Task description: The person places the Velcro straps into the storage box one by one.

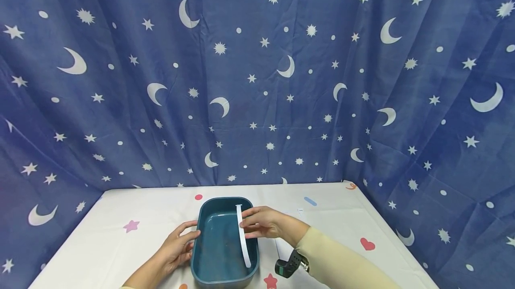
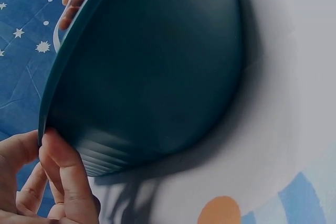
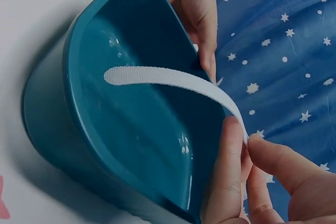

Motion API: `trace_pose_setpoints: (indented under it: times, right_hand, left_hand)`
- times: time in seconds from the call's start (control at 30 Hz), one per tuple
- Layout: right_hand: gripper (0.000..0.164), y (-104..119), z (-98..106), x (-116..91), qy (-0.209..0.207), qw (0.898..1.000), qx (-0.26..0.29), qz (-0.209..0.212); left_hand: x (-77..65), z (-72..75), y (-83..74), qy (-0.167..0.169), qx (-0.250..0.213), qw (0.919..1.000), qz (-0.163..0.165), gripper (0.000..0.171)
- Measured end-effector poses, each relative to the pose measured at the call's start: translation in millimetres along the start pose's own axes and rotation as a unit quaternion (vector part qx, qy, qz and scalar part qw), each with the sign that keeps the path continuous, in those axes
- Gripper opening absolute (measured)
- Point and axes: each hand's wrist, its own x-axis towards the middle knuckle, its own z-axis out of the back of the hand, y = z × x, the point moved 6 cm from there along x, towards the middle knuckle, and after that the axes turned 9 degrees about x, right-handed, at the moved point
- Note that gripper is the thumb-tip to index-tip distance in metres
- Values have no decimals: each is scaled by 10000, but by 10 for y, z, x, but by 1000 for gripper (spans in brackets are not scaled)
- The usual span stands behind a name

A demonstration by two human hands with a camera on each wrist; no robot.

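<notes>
A deep teal plastic bin [image 1: 219, 240] stands on the table in the head view, its inside bare apart from the strap above it. My left hand [image 1: 177, 249] is at its left side; in the left wrist view the thumb and fingers [image 2: 65, 166] pinch the rim. Over the bin's right part, my right hand [image 1: 265, 224] pinches a narrow white woven strap [image 1: 243, 240] between thumb and fingertips. The right wrist view shows the strap [image 3: 163, 75] curving out across the opening, its rounded end free.
The white tablecloth [image 1: 153, 208] carries printed stars, hearts and dots. Flat white pieces [image 1: 284, 249] lie partly hidden under the right forearm. A black wrist device [image 1: 287, 266] hangs at the right wrist. A blue moon-and-star curtain [image 1: 249, 115] surrounds the table's back and sides.
</notes>
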Motion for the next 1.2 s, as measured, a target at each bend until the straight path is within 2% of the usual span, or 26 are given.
trace_pose_setpoints:
  times: [0.27,0.67,0.87,1.07,1.2]
  right_hand:
    - [30,-76,-127,106,56,9998,216,-15]
    - [27,-167,-348,276,101,9994,325,47]
    - [25,-206,-433,333,22,9990,447,24]
    - [23,-248,-463,353,-179,9991,385,43]
    - [22,-274,-515,399,-147,9992,380,-40]
  left_hand:
    - [-13,-3,-17,143,-20,9999,-34,57]
    - [7,30,-4,99,-79,9999,-13,59]
    - [12,22,-8,43,-6,10000,21,58]
    - [26,-32,-18,177,-48,9998,-70,58]
    - [13,-14,-3,171,-17,9998,-25,57]
